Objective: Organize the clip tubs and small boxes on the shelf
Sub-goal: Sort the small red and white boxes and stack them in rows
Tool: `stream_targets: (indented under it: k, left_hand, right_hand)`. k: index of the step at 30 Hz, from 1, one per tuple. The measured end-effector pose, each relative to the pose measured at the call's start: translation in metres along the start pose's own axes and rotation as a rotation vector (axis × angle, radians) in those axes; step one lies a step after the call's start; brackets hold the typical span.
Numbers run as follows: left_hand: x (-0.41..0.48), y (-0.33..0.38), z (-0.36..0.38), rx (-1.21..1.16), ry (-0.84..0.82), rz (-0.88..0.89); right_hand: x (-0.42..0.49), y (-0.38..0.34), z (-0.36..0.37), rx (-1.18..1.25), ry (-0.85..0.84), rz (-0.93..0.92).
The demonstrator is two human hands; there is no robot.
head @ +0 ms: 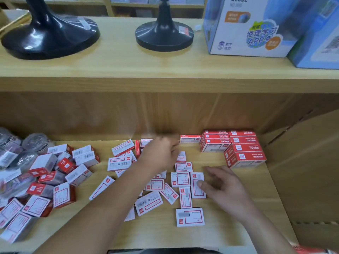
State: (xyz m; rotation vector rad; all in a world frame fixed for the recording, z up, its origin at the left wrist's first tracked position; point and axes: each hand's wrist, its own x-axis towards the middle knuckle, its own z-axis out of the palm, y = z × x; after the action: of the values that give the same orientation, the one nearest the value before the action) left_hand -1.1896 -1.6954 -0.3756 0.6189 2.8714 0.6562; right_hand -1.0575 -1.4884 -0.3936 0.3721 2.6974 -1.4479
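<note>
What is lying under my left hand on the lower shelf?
Small red-and-white boxes poke out around the left hand on the wooden shelf. The hand is blurred and covers whatever it touches, so whether it holds a box cannot be seen.

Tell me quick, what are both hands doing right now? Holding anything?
Left hand: too blurry to tell if it holds anything.
Right hand: open, fingers spread, thumb touching a small white box.
</note>
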Motion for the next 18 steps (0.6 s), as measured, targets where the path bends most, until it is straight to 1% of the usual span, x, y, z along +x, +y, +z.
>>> stream_targets:
  k: [1, 3, 5, 7, 10, 12, 14, 16, 18]
  left_hand:
    - [-0.008, -0.006, -0.003, -0.004, -0.061, 0.046]
    - [-0.020, -0.016, -0.006, 0.004, -0.102, 0.110]
    - [-0.028, -0.020, -0.005, -0.008, -0.069, 0.131]
    - [-0.032, -0.018, -0.006, -0.025, -0.030, 0.122]
    - [-0.038, -0.015, -0.008, -0.099, 0.034, 0.096]
    - [-0.043, -0.014, -0.011, -0.116, 0.086, 0.109]
    - [-0.053, -0.013, -0.014, -0.141, 0.152, 0.129]
    - [-0.065, -0.011, -0.018, -0.159, 0.213, 0.124]
    - [-0.077, -0.011, -0.020, -0.232, 0.223, 0.105]
  right_hand:
    - [-0.001, 0.000, -0.001, -0.044, -0.031, -0.007]
    - [-0.001, -0.002, 0.002, -0.193, -0.073, -0.041]
    - [-0.002, -0.003, 0.006, -0.305, -0.091, -0.068]
    - [-0.004, -0.002, 0.008, -0.320, -0.064, -0.078]
    - [-0.008, -0.004, 0.008, -0.248, -0.018, -0.058]
    - [-0.011, -0.005, 0.008, -0.173, 0.038, -0.050]
    - [-0.016, -0.007, 0.008, -0.077, 0.072, -0.005]
    - [-0.020, -0.010, 0.007, 0.010, 0.062, 0.056]
    - [-0.020, -0.011, 0.005, 0.078, 0.059, 0.110]
